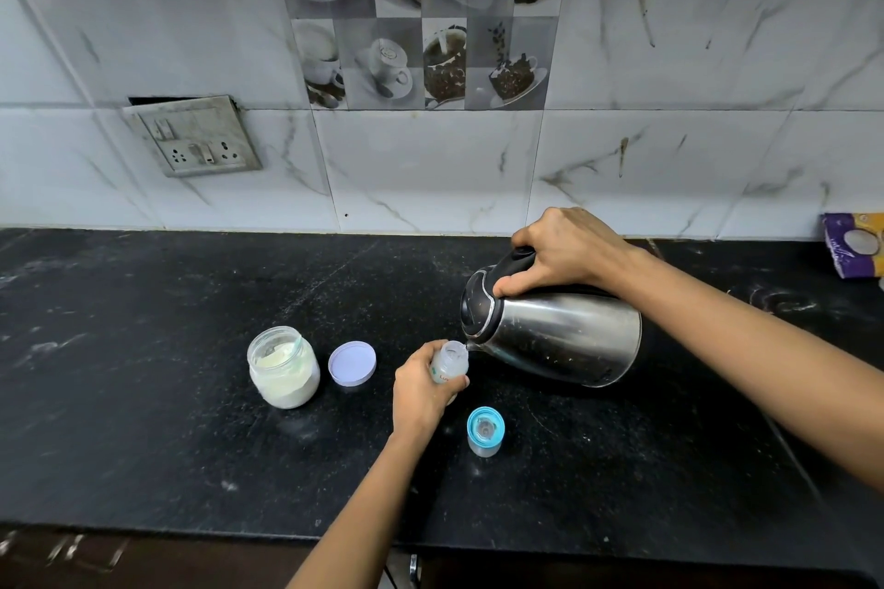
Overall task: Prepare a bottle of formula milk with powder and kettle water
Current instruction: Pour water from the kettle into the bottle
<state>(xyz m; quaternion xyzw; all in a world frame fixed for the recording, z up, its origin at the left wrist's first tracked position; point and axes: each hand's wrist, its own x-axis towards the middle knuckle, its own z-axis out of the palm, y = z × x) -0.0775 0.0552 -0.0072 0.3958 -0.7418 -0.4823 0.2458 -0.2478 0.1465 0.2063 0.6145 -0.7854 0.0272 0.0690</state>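
Bottle [448,361], small and clear, is wrapped in the left hand [423,390]. Fingers and thumb curl round its lower body, so only the neck and open mouth show above the grip. It stands roughly upright, on or just above the black counter [167,349]; the hand hides which. Its long axis runs upward, mouth uppermost.

Meeting that mouth from the right is the spout [471,344] of the steel kettle [559,335]. The kettle is tipped far over to the left, its body lying nearly level. The right hand [559,254] grips the black handle on top, fingers curled round it.

Whether water is running, or how full the bottle is, is too small to tell. The pour turns on one thing, I judge: the spout lip must sit directly above the narrow mouth. That calls for the left hand to hold firm while the right alone sets the tilt.

Just in front of the bottle sits its blue-ringed teat cap [485,431]. To the left, apart, is the open powder jar [283,368], with its lilac lid [352,363] beside it.
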